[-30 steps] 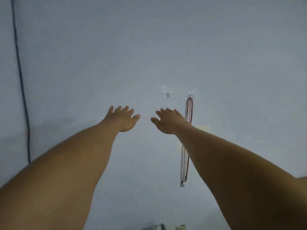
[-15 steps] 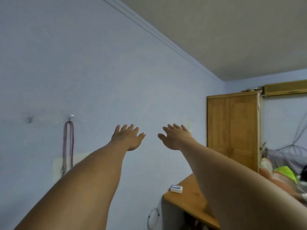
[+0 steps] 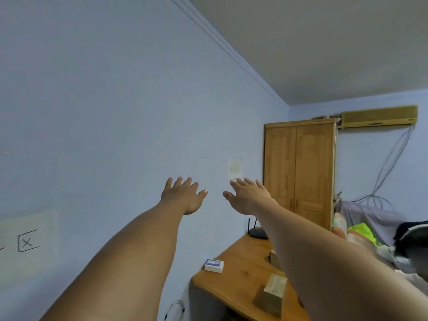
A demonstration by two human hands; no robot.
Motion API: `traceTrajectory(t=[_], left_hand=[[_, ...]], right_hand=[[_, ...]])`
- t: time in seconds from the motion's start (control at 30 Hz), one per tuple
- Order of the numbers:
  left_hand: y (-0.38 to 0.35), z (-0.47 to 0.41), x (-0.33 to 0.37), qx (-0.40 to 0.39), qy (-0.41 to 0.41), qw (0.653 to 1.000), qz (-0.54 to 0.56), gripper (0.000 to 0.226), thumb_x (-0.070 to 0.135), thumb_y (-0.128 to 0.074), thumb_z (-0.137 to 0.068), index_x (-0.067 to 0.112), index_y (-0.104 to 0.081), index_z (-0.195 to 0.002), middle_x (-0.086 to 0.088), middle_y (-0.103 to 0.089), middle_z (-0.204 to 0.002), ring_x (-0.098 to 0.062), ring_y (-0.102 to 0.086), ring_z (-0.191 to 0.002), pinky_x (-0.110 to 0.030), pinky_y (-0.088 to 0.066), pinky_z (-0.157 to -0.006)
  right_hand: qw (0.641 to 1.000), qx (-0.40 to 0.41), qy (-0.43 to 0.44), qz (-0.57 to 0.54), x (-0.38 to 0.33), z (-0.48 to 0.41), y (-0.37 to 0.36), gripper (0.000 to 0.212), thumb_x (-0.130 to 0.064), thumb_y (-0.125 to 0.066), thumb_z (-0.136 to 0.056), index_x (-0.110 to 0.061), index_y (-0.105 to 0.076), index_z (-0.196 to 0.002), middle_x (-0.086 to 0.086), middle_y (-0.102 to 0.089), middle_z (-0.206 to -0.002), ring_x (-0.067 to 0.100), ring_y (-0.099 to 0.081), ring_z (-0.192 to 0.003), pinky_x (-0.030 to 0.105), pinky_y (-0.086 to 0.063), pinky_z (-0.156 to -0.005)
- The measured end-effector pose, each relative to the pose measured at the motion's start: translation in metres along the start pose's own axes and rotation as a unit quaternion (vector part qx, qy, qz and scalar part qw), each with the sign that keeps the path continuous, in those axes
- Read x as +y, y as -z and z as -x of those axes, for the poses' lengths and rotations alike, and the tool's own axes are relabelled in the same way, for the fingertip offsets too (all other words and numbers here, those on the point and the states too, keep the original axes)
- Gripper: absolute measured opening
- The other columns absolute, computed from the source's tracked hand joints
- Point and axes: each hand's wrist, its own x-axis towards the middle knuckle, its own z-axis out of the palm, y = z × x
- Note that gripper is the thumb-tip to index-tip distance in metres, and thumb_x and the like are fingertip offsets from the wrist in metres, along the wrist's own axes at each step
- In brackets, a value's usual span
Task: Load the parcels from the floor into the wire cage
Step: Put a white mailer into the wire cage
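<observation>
View has swung right: left hand [image 3: 183, 196] and right hand [image 3: 249, 198] reach out, splayed, holding nothing; desk [image 3: 240, 272] now below the fingertips [image 3: 188, 181], wardrobe [image 3: 298, 172] beyond them; no parcels or wire cage in sight, loading not begun.

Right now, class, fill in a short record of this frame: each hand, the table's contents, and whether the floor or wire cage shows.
left hand: raised, fingers spread, holding nothing
right hand: raised, fingers spread, holding nothing
table: wooden, bearing a white-and-blue box, a tan box and a black router
backdrop: wooden wardrobe by the blue wall
floor and wire cage: not in view
</observation>
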Motion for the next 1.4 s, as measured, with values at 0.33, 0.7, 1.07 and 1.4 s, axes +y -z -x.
traceTrajectory(t=[0.33,0.7,1.07,1.4], left_hand=[[-0.07,-0.117,-0.07,-0.031,0.089,0.995,-0.021,0.068,0.06,-0.004,-0.105,0.027,-0.008,-0.164,0.003,0.003,-0.172,-0.023,0.007,-0.158,-0.049,0.011,-0.125],[-0.166,-0.135,-0.172,-0.096,0.279,0.953,-0.064,0.068,0.061,-0.005,-0.104,0.029,-0.006,-0.164,0.003,0.004,-0.172,-0.023,0.006,-0.158,-0.049,0.008,-0.126],[-0.326,-0.117,-0.206,-0.14,0.426,0.894,-0.004,0.067,0.059,-0.013,-0.105,0.026,-0.015,-0.163,0.003,-0.004,-0.172,-0.024,-0.002,-0.158,-0.049,0.002,-0.126],[-0.627,-0.025,-0.176,-0.257,0.52,0.79,0.202,0.068,0.056,-0.019,-0.107,0.015,-0.023,-0.162,-0.007,-0.022,-0.168,-0.028,-0.024,-0.153,-0.043,-0.017,-0.124]], right_hand=[[0.995,-0.035,0.082,-0.034,-0.042,-0.165,-0.088,0.067,-0.058,-0.015,-0.105,-0.024,-0.013,-0.162,-0.002,-0.009,-0.17,0.019,-0.001,-0.157,0.046,0.002,-0.126],[0.936,-0.098,0.318,-0.118,-0.171,-0.269,-0.206,0.068,-0.06,-0.016,-0.105,-0.025,-0.009,-0.163,-0.002,-0.006,-0.171,0.018,-0.001,-0.157,0.046,0.001,-0.127],[0.875,-0.189,0.419,-0.15,-0.217,-0.3,-0.394,0.068,-0.057,-0.019,-0.105,-0.021,-0.013,-0.163,0.001,-0.012,-0.17,0.021,-0.009,-0.157,0.044,-0.003,-0.127],[0.835,-0.436,0.287,-0.177,-0.196,-0.188,-0.703,0.067,-0.057,-0.03,-0.104,-0.015,-0.03,-0.157,0.008,-0.039,-0.158,0.032,-0.04,-0.142,0.047,-0.036,-0.111]])
